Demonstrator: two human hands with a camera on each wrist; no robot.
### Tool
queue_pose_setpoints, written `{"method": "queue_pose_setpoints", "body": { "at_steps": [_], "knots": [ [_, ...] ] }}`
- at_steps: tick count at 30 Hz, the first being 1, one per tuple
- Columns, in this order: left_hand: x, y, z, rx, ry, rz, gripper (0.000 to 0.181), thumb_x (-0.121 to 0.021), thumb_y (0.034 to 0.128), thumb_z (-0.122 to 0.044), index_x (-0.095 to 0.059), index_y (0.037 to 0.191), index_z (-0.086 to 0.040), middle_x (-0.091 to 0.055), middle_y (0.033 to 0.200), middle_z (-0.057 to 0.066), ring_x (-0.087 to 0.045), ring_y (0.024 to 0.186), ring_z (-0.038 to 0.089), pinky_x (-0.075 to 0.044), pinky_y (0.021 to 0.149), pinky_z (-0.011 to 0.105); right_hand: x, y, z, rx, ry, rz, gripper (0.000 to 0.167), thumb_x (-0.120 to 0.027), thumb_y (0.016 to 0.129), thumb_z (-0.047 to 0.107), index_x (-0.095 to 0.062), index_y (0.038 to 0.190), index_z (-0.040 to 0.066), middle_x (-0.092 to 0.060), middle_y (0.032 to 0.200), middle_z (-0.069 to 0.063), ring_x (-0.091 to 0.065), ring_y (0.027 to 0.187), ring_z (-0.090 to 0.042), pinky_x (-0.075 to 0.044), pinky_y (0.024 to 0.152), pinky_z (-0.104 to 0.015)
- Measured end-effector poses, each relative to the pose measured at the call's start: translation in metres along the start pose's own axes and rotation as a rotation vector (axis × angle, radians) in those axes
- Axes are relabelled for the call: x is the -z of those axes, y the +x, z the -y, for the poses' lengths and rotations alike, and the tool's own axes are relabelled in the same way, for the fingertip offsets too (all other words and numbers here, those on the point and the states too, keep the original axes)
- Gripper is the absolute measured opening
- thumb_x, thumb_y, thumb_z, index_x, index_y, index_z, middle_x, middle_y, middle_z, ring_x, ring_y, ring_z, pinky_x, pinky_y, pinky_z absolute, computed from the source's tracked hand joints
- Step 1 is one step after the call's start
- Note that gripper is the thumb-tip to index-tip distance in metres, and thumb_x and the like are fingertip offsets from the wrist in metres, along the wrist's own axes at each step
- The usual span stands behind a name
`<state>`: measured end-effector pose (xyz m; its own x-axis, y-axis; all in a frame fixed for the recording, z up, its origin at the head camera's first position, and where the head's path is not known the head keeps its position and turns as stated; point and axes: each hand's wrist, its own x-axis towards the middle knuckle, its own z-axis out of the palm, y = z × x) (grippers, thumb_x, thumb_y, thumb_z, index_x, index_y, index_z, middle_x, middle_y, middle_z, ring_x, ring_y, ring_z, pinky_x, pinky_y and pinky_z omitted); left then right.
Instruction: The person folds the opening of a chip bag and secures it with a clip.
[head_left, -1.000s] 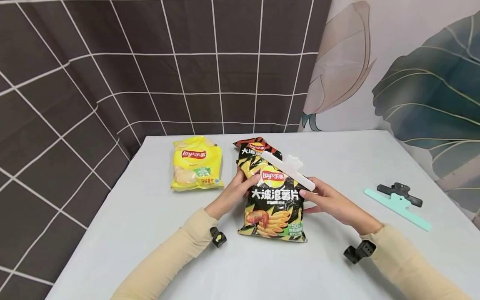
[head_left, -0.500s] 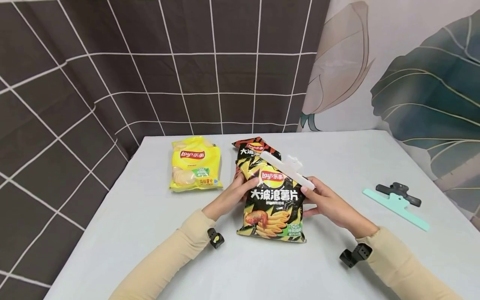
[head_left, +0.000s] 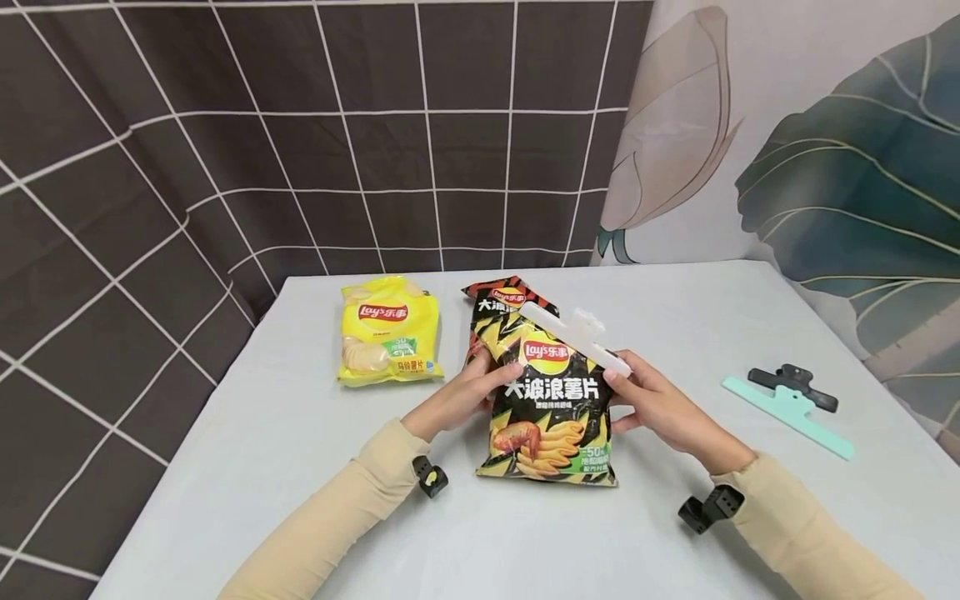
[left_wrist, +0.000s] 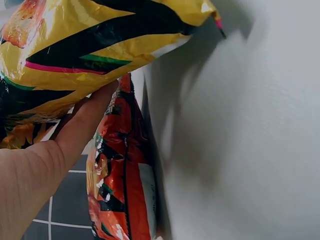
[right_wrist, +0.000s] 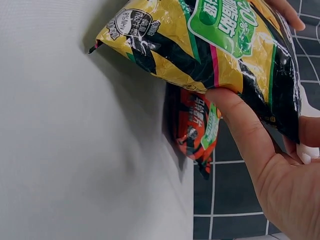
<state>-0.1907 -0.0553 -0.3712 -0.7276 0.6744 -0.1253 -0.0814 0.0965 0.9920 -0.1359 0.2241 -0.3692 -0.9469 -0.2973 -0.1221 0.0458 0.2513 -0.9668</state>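
Note:
A black-and-yellow chip bag (head_left: 551,408) is held tilted up between the two hands. My left hand (head_left: 459,393) grips its left side, thumb on the front and fingers behind. My right hand (head_left: 663,408) holds the upper right side, thumb on the front by the lower end of a white bag clip (head_left: 577,340). That clip lies slantwise across the bag's top edge. In the left wrist view, fingers support the underside of the yellow-and-black bag (left_wrist: 100,45). The right wrist view has the right index finger (right_wrist: 240,117) against the bag's underside.
Behind the held bag lies a red-and-black chip bag (head_left: 506,293), partly covered. A yellow chip bag (head_left: 390,333) lies at the left on the white table (head_left: 285,433). At the right are a black clip (head_left: 795,385) and a mint-green clip (head_left: 787,417), touching or overlapping.
Both hands keep their grip on the black-and-yellow chip bag, which shifts very slightly. The whole scene drifts a little left in the head view. The clip stays on the bag's top.

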Motion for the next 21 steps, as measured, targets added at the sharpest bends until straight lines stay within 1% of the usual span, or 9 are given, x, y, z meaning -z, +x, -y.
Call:
{"method": "queue_pose_setpoints", "body": {
  "at_steps": [3,7,10,13,15,17,19,21],
  "knots": [
    [-0.001,0.002,-0.002,-0.015,0.001,0.010,0.065,-0.050,0.0936,-0.041,-0.019,0.147,-0.022,-0.044,0.141,0.014,-0.056,0.116,0.022,-0.053,0.087,0.036,0.003,-0.001,0.002,0.001,-0.010,-0.016,0.045,-0.041,0.103,0.034,-0.034,0.134,0.002,-0.053,0.125,-0.028,-0.064,0.105,-0.026,-0.059,0.067,-0.042],
    [-0.003,0.005,-0.006,-0.047,0.001,0.030,0.062,-0.049,0.0949,-0.036,-0.020,0.147,-0.023,-0.045,0.141,0.015,-0.057,0.114,0.021,-0.053,0.078,0.030,0.006,-0.002,0.005,0.000,-0.019,-0.037,0.043,-0.042,0.103,0.034,-0.035,0.131,0.002,-0.056,0.121,-0.024,-0.065,0.100,-0.020,-0.058,0.066,-0.042],
    [-0.006,0.006,-0.009,-0.058,0.011,0.031,0.060,-0.049,0.0957,-0.034,-0.020,0.147,-0.023,-0.045,0.140,0.014,-0.057,0.112,0.019,-0.051,0.072,0.027,0.010,-0.003,0.006,-0.001,-0.026,-0.051,0.043,-0.042,0.103,0.035,-0.035,0.130,0.002,-0.056,0.119,-0.022,-0.065,0.098,-0.018,-0.058,0.066,-0.042],
    [-0.009,0.008,-0.012,-0.051,0.038,0.014,0.061,-0.051,0.0954,-0.034,-0.021,0.147,-0.022,-0.046,0.139,0.012,-0.056,0.109,0.015,-0.047,0.068,0.024,0.014,-0.005,0.007,-0.003,-0.039,-0.072,0.044,-0.042,0.102,0.035,-0.035,0.130,0.002,-0.055,0.120,-0.024,-0.065,0.097,-0.017,-0.059,0.066,-0.042],
    [-0.011,0.010,-0.015,-0.041,0.063,-0.003,0.062,-0.053,0.0944,-0.036,-0.023,0.147,-0.021,-0.047,0.138,0.010,-0.056,0.107,0.014,-0.044,0.067,0.023,0.018,-0.006,0.008,-0.002,-0.051,-0.091,0.044,-0.042,0.103,0.035,-0.035,0.131,0.002,-0.053,0.122,-0.026,-0.065,0.096,-0.016,-0.059,0.065,-0.042],
    [-0.014,0.013,-0.016,-0.035,0.079,-0.015,0.066,-0.055,0.0934,-0.038,-0.022,0.148,-0.021,-0.047,0.139,0.008,-0.055,0.109,0.014,-0.045,0.068,0.024,0.021,-0.007,0.009,-0.003,-0.069,-0.110,0.045,-0.041,0.103,0.036,-0.034,0.132,0.003,-0.052,0.124,-0.028,-0.065,0.095,-0.015,-0.059,0.065,-0.041],
    [-0.017,0.016,-0.017,-0.031,0.081,-0.021,0.069,-0.056,0.0925,-0.039,-0.020,0.149,-0.022,-0.045,0.141,0.005,-0.054,0.113,0.014,-0.047,0.073,0.025,0.025,-0.008,0.008,-0.001,-0.079,-0.125,0.046,-0.040,0.103,0.036,-0.033,0.133,0.003,-0.051,0.124,-0.029,-0.065,0.094,-0.012,-0.059,0.064,-0.041],
    [-0.020,0.018,-0.017,-0.031,0.065,-0.019,0.071,-0.056,0.0924,-0.039,-0.018,0.150,-0.024,-0.043,0.143,0.005,-0.053,0.117,0.016,-0.049,0.079,0.027,0.029,-0.008,0.008,-0.001,-0.086,-0.138,0.046,-0.039,0.103,0.037,-0.033,0.133,0.003,-0.053,0.123,-0.027,-0.065,0.091,-0.010,-0.058,0.064,-0.041]
  ]
}}
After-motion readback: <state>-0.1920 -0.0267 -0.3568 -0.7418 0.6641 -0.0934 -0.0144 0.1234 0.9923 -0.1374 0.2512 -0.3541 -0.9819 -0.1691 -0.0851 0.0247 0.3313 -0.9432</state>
